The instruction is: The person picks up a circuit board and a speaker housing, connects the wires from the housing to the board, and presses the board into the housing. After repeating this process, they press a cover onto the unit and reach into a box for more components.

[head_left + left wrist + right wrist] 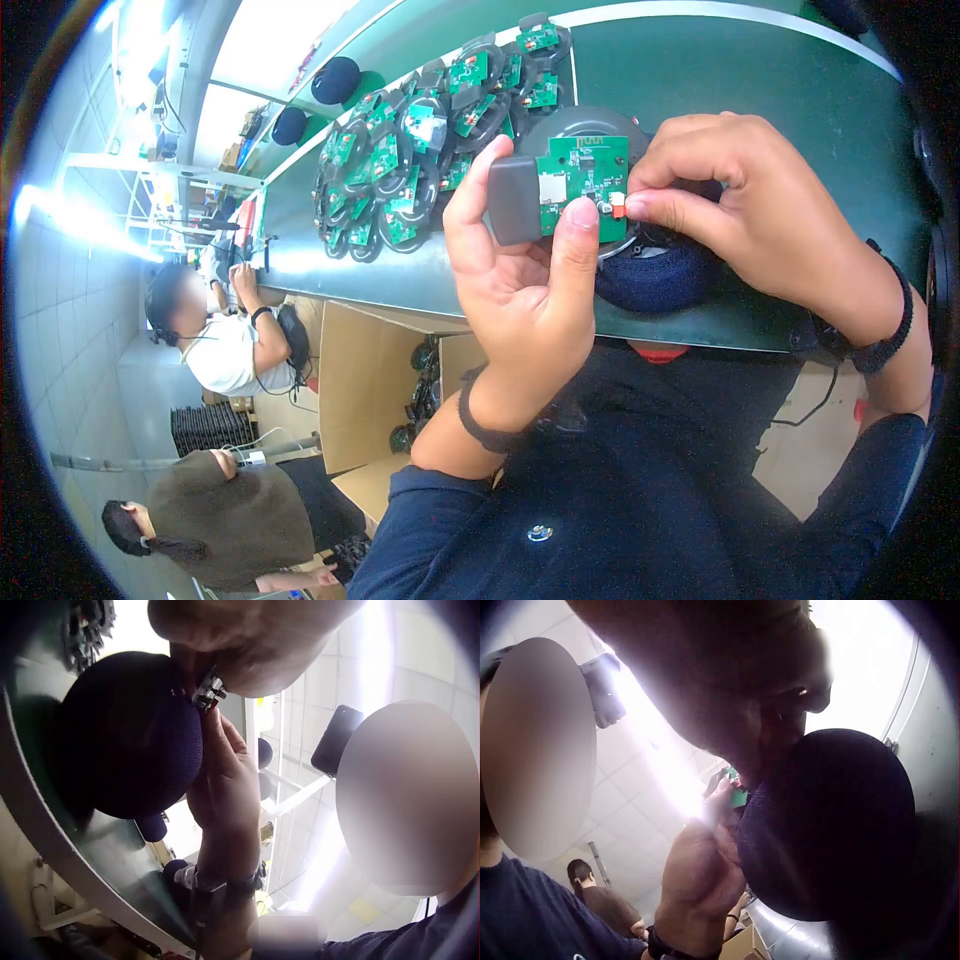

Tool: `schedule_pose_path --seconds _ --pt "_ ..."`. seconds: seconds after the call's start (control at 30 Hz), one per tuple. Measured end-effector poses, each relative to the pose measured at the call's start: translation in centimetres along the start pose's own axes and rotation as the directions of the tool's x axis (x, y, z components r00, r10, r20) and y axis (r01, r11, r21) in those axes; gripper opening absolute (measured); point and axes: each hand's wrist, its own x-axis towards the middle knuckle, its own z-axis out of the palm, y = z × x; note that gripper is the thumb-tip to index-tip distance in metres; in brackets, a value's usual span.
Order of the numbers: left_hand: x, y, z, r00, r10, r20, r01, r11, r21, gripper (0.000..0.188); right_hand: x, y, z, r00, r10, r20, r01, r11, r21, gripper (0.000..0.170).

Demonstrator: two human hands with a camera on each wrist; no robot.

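Note:
My left hand (530,285) grips a green circuit board (575,180) with a dark grey block-shaped part (513,200) at its left side; the thumb lies over the board's lower edge. At the board's right edge, my right hand (745,195) pinches a small red-and-white connector (618,205) between thumb and index finger. Just beneath the board sits a round navy fabric-covered body (655,278), its upper part hidden by the hands. In the left wrist view this fabric body (135,742) fills much of the left side, and my right hand (225,776) reaches up beside it.
Many green boards on dark round housings (400,150) are heaped on the green table (720,60). Two navy round units (335,80) stand farther off. An open cardboard box (365,385) is below the table edge. Two other people (225,510) are at the left.

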Motion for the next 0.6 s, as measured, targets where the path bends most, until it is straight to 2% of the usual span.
schedule_pose_path --seconds 0.03,0.17,0.23,0.3,0.33,0.37,0.43,0.5,0.53,0.57,0.6 --pt "-0.1 -0.2 0.0 1.000 -0.001 0.003 0.001 1.000 -0.002 0.062 0.0 0.0 0.0 1.000 0.025 0.003 -0.026 0.999 0.040 0.012" --pt "-0.3 -0.6 -0.3 1.000 -0.013 -0.007 0.013 1.000 -0.014 0.062 0.0 0.1 -0.1 0.999 0.041 0.034 -0.041 0.999 -0.001 0.012" --pt "-0.1 -0.5 -0.4 1.000 -0.026 -0.003 0.026 0.999 -0.024 0.061 0.6 0.6 -1.1 0.991 -0.111 0.071 0.116 0.991 -0.069 0.012" --pt "0.0 -0.2 -0.3 0.999 -0.019 -0.049 0.019 1.000 -0.002 0.058 1.3 0.3 -2.5 0.999 -0.044 0.029 0.043 0.999 0.026 0.015" --pt "0.0 -0.3 -0.5 0.998 -0.012 -0.054 0.011 1.000 -0.007 0.058 1.5 0.2 -3.5 0.998 0.052 0.026 -0.051 0.998 -0.037 0.021" --pt "0.0 -0.4 -0.7 0.995 -0.059 -0.081 0.058 0.998 -0.019 0.057 2.2 -0.5 -5.2 0.938 0.287 0.192 -0.268 0.956 -0.118 0.032" --pt "0.0 -0.4 -0.9 0.989 -0.097 -0.113 0.093 0.995 -0.039 0.056 2.8 1.0 -6.0 0.854 0.429 0.296 -0.341 0.890 -0.304 0.042" --pt "-0.5 -0.2 -0.9 0.988 -0.041 -0.151 0.040 0.999 -0.011 0.055 3.0 2.3 -5.0 0.863 0.429 0.267 -0.339 0.884 -0.322 0.044" --pt "-0.7 -0.6 -1.0 0.986 0.021 -0.167 -0.014 0.999 0.044 0.056 2.7 3.6 -4.1 0.907 0.333 0.260 -0.298 0.940 -0.167 0.040" --pt "-1.0 -0.6 -1.1 0.985 0.024 -0.171 -0.019 0.999 0.034 0.056 2.6 4.5 -3.3 0.913 0.272 0.304 -0.307 0.949 0.073 0.040" --pt "-1.3 -0.6 -1.2 0.985 0.061 -0.164 -0.052 0.997 0.055 0.056 2.5 4.7 -2.6 0.924 0.229 0.308 -0.300 0.931 0.207 0.040"
